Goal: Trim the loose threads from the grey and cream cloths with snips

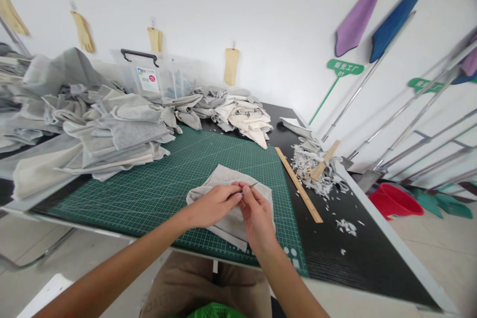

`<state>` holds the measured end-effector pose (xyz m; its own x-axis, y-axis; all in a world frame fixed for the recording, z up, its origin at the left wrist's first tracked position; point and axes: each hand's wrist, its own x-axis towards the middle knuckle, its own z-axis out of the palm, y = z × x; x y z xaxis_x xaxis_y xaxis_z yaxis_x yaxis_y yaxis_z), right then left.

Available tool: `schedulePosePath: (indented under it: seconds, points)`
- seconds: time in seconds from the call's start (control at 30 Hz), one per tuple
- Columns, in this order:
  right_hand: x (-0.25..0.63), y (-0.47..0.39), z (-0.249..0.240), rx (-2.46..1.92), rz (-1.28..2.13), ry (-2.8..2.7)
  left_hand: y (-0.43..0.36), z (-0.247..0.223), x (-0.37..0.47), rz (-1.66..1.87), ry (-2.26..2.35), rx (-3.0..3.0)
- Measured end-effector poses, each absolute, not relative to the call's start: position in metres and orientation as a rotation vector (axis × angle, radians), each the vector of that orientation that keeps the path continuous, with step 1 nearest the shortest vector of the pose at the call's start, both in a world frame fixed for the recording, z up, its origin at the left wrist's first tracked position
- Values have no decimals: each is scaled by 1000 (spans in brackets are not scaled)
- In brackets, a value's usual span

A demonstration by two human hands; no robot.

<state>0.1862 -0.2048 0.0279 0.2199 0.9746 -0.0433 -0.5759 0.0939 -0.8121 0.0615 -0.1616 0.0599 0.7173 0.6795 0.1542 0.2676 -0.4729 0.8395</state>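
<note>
A folded light-grey cloth [231,232] lies on the green cutting mat [149,198] in front of me. My left hand [214,204] and my right hand [258,216] meet just over it, fingertips together. A thin dark pointed tool [253,185] shows between the fingers, its tip pointing right. My right hand pinches it between thumb and fingers. The fingers of my left hand are closed at its other end. Most of the tool is hidden, so its exact kind is unclear. Whether any cloth is also pinched cannot be made out.
Large heaps of grey cloth [122,129] cover the left and back. A wooden ruler [298,184] lies right of the mat, near a pile of white scraps [324,181]. A clear plastic box [143,77] stands behind. A red bucket [397,201] sits beyond the table's right edge.
</note>
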Motion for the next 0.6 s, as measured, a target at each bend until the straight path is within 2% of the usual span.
schedulePosePath:
  seconds: [0.3,0.6]
  points:
    - [186,-190,36,-818,1242,-599,-147,58,65,677,750,2102]
    - [204,-209,24,-853,1206,-561,-161,54,83,643,683,2109]
